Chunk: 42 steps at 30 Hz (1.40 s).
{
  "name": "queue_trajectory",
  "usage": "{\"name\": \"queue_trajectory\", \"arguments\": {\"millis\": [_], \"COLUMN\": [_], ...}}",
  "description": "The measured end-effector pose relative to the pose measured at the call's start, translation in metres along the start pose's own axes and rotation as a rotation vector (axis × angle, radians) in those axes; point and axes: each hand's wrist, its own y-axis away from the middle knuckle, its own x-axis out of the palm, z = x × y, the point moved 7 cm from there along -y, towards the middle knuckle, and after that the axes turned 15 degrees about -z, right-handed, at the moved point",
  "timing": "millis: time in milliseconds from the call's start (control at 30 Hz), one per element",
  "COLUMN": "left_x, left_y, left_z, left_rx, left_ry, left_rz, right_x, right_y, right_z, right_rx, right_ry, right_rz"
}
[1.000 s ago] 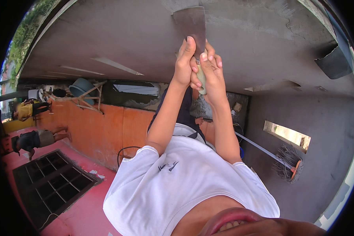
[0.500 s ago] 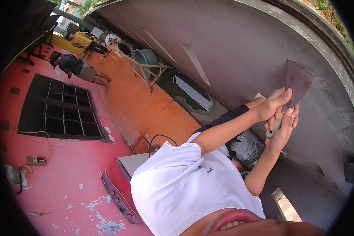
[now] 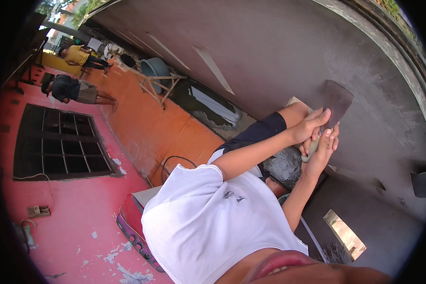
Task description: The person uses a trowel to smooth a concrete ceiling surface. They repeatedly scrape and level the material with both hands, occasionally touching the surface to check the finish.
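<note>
A scraper [image 3: 337,102] with a broad dark blade and a pale green handle is held up in front of the grey wall [image 3: 288,52]. My left hand [image 3: 312,127] is closed around it from the left, the thumb laid along the base of the blade. From below, my right hand [image 3: 324,147] wraps the handle with bent fingers. The blade lies close to the wall; whether it touches cannot be told. Lighter smears mark the wall beside it. Under my forearms is a dark tray [image 3: 283,166] with wet grey paste in it, partly hidden.
Behind the orange floor [image 3: 142,128], a wooden trestle [image 3: 158,85] stands by a grey-blue tub [image 3: 152,71]. A shallow wet trough [image 3: 208,106] runs along the wall. Two other people stand farther off, near a barred window [image 3: 66,144]. A red case [image 3: 133,215] sits behind me.
The view has turned, so the surroundings sit farther left. The scraper stays in both hands, its blade seen at a slightly different angle.
</note>
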Motion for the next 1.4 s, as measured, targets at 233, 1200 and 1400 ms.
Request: {"name": "queue_trajectory", "arguments": {"millis": [233,1200,1400], "left_x": [0.021,-0.008,-0.004], "left_y": [-0.001,-0.015,-0.01], "left_z": [0.008,0.003,0.023], "left_rx": [0.051,0.109,-0.082], "left_ry": [0.042,-0.118,-0.224], "left_rz": [-0.041,0.0,-0.008], "right_x": [-0.014,0.002,-0.031], "right_y": [-0.008,-0.02,-0.014], "right_z": [0.01,-0.004,-0.004], "right_rx": [0.077,-0.086,-0.006], "right_ry": [-0.055,-0.012,0.017], "right_rz": [0.11,0.13,0.059]}}
